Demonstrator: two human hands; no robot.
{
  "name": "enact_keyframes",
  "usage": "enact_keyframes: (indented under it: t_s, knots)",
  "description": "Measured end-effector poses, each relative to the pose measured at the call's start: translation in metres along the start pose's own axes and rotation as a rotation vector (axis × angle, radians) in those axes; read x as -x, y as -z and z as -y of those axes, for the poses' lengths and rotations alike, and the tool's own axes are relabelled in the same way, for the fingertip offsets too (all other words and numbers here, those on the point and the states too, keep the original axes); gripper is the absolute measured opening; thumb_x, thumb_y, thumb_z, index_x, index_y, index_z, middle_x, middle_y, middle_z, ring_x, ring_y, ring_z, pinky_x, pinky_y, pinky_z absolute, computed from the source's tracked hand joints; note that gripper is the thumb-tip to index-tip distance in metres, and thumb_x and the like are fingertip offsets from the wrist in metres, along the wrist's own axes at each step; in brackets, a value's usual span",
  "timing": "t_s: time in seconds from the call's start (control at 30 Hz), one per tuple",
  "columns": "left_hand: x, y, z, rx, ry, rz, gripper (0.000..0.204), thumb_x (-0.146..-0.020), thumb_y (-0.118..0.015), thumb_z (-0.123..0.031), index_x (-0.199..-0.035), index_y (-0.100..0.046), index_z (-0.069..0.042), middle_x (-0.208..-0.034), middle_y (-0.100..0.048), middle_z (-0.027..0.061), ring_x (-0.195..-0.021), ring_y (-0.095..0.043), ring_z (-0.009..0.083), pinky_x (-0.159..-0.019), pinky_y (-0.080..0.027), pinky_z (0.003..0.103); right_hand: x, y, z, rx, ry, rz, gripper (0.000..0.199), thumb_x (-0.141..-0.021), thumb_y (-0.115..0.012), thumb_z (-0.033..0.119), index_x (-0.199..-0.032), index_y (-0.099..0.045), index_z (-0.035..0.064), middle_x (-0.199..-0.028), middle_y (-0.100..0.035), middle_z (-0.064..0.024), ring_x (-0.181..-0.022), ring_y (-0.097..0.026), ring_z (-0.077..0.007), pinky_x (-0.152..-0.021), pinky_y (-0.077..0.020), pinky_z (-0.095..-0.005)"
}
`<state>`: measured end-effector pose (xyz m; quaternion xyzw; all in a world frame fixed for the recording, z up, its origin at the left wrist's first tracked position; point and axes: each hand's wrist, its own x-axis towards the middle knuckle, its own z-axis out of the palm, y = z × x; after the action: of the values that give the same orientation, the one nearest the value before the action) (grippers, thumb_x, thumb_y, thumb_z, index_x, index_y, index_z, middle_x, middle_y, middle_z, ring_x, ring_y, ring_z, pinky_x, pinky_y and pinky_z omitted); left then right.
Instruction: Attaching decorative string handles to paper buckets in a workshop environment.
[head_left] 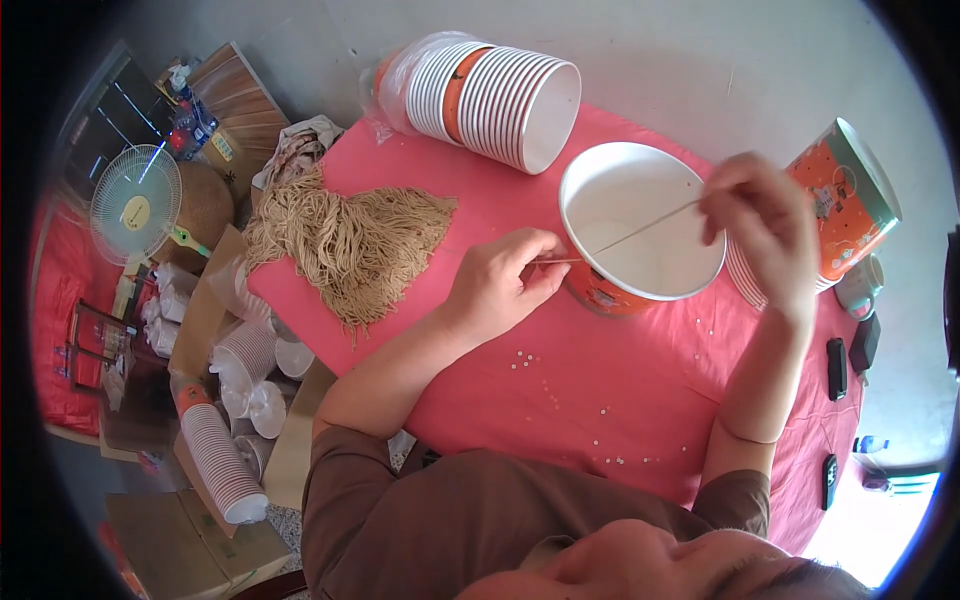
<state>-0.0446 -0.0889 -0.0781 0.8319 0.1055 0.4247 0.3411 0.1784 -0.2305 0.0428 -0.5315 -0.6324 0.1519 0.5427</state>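
Note:
A thin tan cord (pixel 645 228) runs across the white inside of a paper bucket (pixel 612 152) standing on the pink tablecloth. My left hand (pixel 515 275), at the bucket's left side, pinches one part of the cord between thumb and fingers. Above the bucket's right rim, my right hand (pixel 762 215) is closed on the other end and slightly smeared by motion. Whether the cord passes through the bucket's wall or only over its rim, I cannot tell. A pile of tan cords (pixel 350 235) lies on the table beyond my left forearm.
A stack of nested paper buckets (pixel 495 105) lies on its side at the back, partly in clear plastic. More orange-and-green buckets (pixel 840 205) stand at the right. Small pale dots (pixel 605 412) dot the pink tablecloth (pixel 500 420). An open carton (pixel 300 440) with stacked cups sits left of the table.

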Motion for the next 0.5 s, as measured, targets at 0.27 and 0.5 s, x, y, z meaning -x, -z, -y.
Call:
enact_keyframes:
  t_s: [0.27,0.5]
  knots:
    - [-0.006,0.010,-0.008,0.091,0.052,0.078,0.012,-0.086,-0.070,-0.001,-0.094,-0.062,0.001,-0.079,-0.066,0.0073,-0.070,-0.067,0.0145,-0.061,-0.053,0.027,0.031,0.099,0.017,-0.785,0.434,-0.212,0.024,-0.105,-0.037,0.015,-0.114,-0.051,-0.0012,-0.099,-0.064,-0.0161,-0.047,-0.039,-0.0088,-0.051,-0.0379,-0.0235]
    - [-0.004,0.015,-0.018,0.480,0.322,0.157,0.004,-0.092,-0.065,0.000,-0.096,-0.065,0.002,-0.083,-0.064,0.0001,-0.075,-0.058,0.0024,-0.063,-0.047,0.018,0.052,0.104,0.034,-0.535,0.622,0.006,0.024,-0.102,-0.044,0.022,-0.106,-0.056,0.0015,-0.079,-0.062,-0.0063,-0.058,-0.056,-0.0120,-0.059,-0.0494,-0.0289]
